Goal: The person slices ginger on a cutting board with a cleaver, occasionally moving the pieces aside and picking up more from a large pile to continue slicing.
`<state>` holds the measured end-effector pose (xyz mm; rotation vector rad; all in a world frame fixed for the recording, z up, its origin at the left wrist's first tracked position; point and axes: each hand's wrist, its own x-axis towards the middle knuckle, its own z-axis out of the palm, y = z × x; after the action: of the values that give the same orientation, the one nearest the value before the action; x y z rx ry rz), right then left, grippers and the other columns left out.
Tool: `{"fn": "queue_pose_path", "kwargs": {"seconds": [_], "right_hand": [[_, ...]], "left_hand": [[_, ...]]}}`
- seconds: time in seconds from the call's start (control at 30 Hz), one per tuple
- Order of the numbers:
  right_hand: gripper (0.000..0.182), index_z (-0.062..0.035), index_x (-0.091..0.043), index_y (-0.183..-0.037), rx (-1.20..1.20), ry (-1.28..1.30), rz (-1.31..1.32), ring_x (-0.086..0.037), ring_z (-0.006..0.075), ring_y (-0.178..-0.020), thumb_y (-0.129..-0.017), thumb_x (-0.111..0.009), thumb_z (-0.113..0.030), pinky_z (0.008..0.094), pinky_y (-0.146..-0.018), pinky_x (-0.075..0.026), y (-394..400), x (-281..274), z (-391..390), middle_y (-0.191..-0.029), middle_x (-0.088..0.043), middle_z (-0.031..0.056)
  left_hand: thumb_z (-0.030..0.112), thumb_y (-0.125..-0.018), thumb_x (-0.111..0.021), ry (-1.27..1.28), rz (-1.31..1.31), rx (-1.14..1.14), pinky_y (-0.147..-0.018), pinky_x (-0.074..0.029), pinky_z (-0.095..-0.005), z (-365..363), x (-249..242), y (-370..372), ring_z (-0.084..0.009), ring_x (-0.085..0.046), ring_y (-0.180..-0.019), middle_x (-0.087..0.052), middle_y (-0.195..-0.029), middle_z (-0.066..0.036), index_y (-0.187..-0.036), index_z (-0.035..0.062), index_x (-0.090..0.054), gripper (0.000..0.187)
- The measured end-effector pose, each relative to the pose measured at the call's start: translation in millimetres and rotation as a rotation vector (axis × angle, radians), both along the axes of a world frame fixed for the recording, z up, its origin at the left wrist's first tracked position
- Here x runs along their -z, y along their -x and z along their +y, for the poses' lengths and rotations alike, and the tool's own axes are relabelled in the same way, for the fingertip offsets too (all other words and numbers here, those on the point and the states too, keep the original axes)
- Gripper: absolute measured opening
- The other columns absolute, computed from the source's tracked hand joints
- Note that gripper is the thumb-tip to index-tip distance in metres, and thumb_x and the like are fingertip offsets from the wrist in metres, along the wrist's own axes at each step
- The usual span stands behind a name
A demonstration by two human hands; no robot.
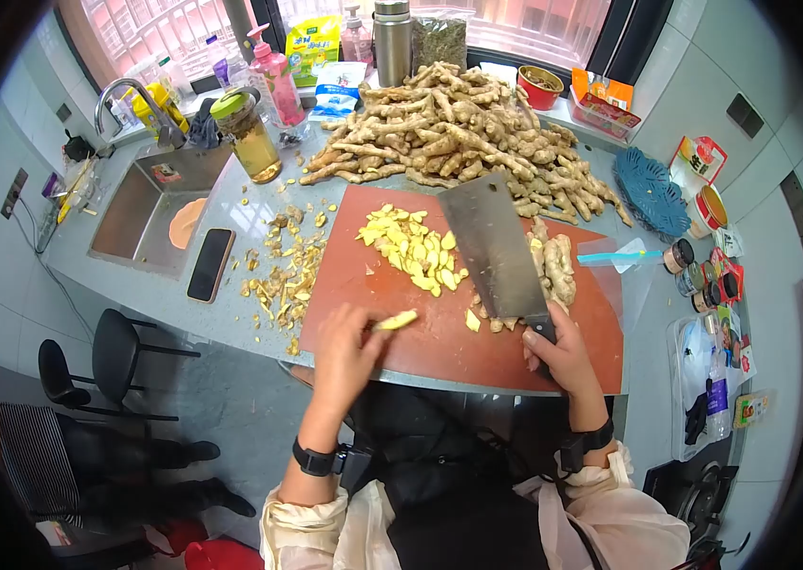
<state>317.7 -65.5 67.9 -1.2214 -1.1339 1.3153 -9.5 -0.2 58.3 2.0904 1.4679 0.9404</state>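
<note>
My right hand [561, 351] grips the dark handle of a broad cleaver [492, 247], its blade tilted up over the right half of the reddish-brown cutting board [354, 275]. Between the fingers of my left hand [344, 347] is a peeled yellow piece of ginger [397, 320], held above the board's lower left part. Sliced ginger [411, 247] lies in a heap at the board's upper middle. Unpeeled ginger roots [558, 266] rest on the right, partly hidden behind the blade. One small yellow slice [473, 321] sits near the cleaver's lower edge.
A large pile of ginger roots [458, 128] covers the counter behind the board. Peel scraps [283, 271] and a phone [210, 265] lie left, beside the sink [140, 214]. A lidded jar [248, 138] stands nearby. Spice jars [691, 275] line the right. Another person's legs [145, 465] show lower left.
</note>
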Motion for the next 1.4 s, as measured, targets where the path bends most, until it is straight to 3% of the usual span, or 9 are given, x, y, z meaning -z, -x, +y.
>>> {"fn": "queue_pose_path", "kwargs": {"seconds": [0.1,0.2,0.3,0.43,0.5,0.57,0.73,0.83,1.4], "right_hand": [[0.044,-0.0038,-0.058,-0.14,-0.079,0.04,-0.209,-0.065,0.0102,-0.072,-0.1,-0.072,-0.017,0.0266,-0.061,-0.053,6,-26,4,-0.09,-0.067,0.0051],[0.04,-0.0111,-0.065,-0.133,-0.294,-0.127,-0.697,-0.072,0.031,-0.086,-0.095,-0.072,-0.021,0.0411,-0.079,-0.056,10,-44,19,-0.097,-0.073,0.0117],[0.038,-0.011,-0.065,-0.132,-0.482,-0.196,-0.855,-0.072,0.0373,-0.089,-0.096,-0.071,-0.023,0.0424,-0.082,-0.056,7,-44,41,-0.094,-0.074,0.0118],[0.035,-0.0094,-0.066,-0.129,-0.514,-0.13,-0.885,-0.072,0.03,-0.082,-0.096,-0.071,-0.02,0.0395,-0.077,-0.056,9,-47,62,-0.09,-0.074,0.0099],[0.031,-0.0068,-0.066,-0.126,-0.408,0.166,-0.716,-0.07,0.0209,-0.074,-0.096,-0.07,-0.016,0.0359,-0.071,-0.056,14,-49,66,-0.087,-0.073,0.0083],[0.029,-0.0052,-0.066,-0.123,-0.353,0.144,-0.704,-0.066,0.0131,-0.069,-0.095,-0.069,-0.013,0.0324,-0.066,-0.054,24,-51,60,-0.084,-0.071,0.0064],[0.034,-0.0062,-0.065,-0.126,-0.33,-0.123,-0.897,-0.071,0.0292,-0.082,-0.095,-0.071,-0.017,0.0391,-0.077,-0.054,27,-48,49,-0.091,-0.072,0.0134],[0.035,-0.0066,-0.065,-0.127,-0.332,-0.074,-0.885,-0.07,0.0361,-0.092,-0.095,-0.071,-0.019,0.0422,-0.083,-0.053,33,-56,45,-0.098,-0.073,0.0171],[0.037,-0.0064,-0.059,-0.13,-0.502,-0.24,-1.019,-0.068,0.0445,-0.099,-0.098,-0.069,-0.024,0.0509,-0.086,-0.053,60,-68,53,-0.103,-0.071,0.0238]], "left_hand": [[0.015,-0.084,-0.081,-0.013,0.059,-0.073,-0.078,-0.046,-0.0449,1,2,20,-0.0327,-0.062,-0.087,-0.062,-0.087,-0.01,-0.099,0.0071,-0.074,0.018],[0.014,-0.083,-0.081,-0.014,0.047,-0.088,-0.08,-0.047,-0.0443,2,8,35,-0.033,-0.062,-0.091,-0.062,-0.09,-0.01,-0.097,0.0079,-0.074,0.017],[0.013,-0.082,-0.082,0.004,-0.015,-0.085,-0.081,-0.047,-0.0449,3,10,40,-0.0337,-0.061,-0.091,-0.061,-0.089,-0.01,-0.097,0.0082,-0.074,0.018],[0.013,-0.08,-0.082,-0.13,0.021,-0.056,-0.081,-0.047,-0.0463,9,21,28,-0.0348,-0.061,-0.091,-0.061,-0.088,-0.011,-0.096,0.0088,-0.074,0.019],[0.007,-0.08,-0.081,-0.159,0.12,-0.066,-0.08,-0.05,-0.0446,11,20,17,-0.0341,-0.062,-0.091,-0.063,-0.09,-0.011,-0.102,0.0077,-0.076,0.022],[0.006,-0.081,-0.08,-0.169,0.088,-0.046,-0.083,-0.051,-0.0442,16,29,11,-0.0342,-0.063,-0.094,-0.066,-0.094,-0.011,-0.103,0.0072,-0.075,0.023],[0.002,-0.084,-0.077,-0.177,-0.192,-0.042,-0.09,-0.053,-0.0424,16,42,4,-0.0341,-0.067,-0.106,-0.073,-0.108,-0.011,-0.106,0.0054,-0.074,0.023],[0.001,-0.085,-0.076,-0.146,-0.269,-0.101,-0.093,-0.053,-0.0415,11,49,4,-0.0342,-0.068,-0.11,-0.075,-0.114,-0.011,-0.103,0.0043,-0.074,0.018],[0.005,-0.084,-0.079,-0.25,-0.183,-0.157,-0.083,-0.053,-0.0412,12,52,0,-0.0309,-0.067,-0.093,-0.072,-0.099,-0.008,-0.093,0.0056,-0.075,0.01]]}}
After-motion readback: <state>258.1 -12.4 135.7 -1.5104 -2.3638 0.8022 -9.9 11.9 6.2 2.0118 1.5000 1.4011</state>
